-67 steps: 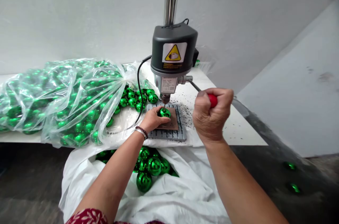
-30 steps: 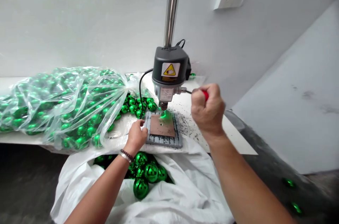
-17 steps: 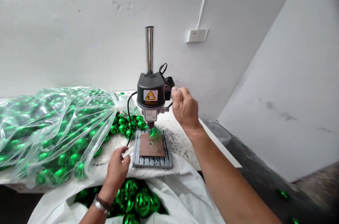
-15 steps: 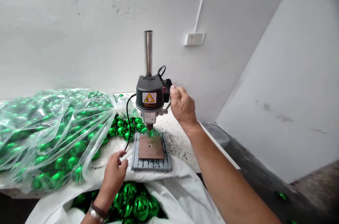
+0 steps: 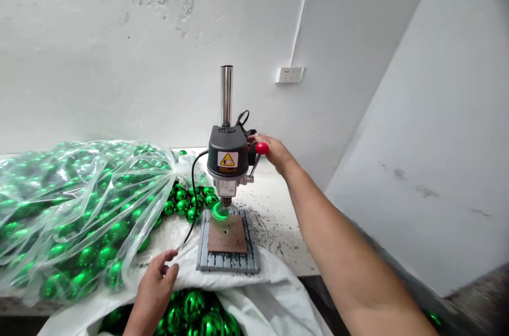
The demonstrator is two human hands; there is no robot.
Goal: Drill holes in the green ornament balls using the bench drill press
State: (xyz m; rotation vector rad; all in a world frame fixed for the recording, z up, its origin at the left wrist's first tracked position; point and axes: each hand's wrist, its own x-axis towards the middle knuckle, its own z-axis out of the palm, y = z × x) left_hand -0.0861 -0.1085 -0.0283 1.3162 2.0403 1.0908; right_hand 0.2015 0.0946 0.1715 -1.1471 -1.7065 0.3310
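Observation:
A small bench drill press (image 5: 227,153) with a black head and a chrome column stands on the table. Behind its red-knobbed feed lever (image 5: 261,148), my right hand (image 5: 276,153) reaches to the dark switch box on the head's side. Its fingers are stretched out and partly hidden by the knob. Below the chuck, a shiny green ball (image 5: 218,211) shows blurred, close above the brown board (image 5: 227,243) on the slotted base. My left hand (image 5: 156,277) hovers over white cloth, thumb and fingers apart, holding nothing, near the black cord (image 5: 193,187).
A clear plastic bag (image 5: 91,209) full of green balls covers the table's left. More green balls (image 5: 183,203) lie loose beside the drill. A white sack (image 5: 270,293) in front holds others. Dark shavings litter the white tabletop (image 5: 274,203); a wall socket (image 5: 290,74) is behind.
My right hand has let go of the lever knob, which now shows red, and moved behind it to the switch box. My left hand has shifted down and left.

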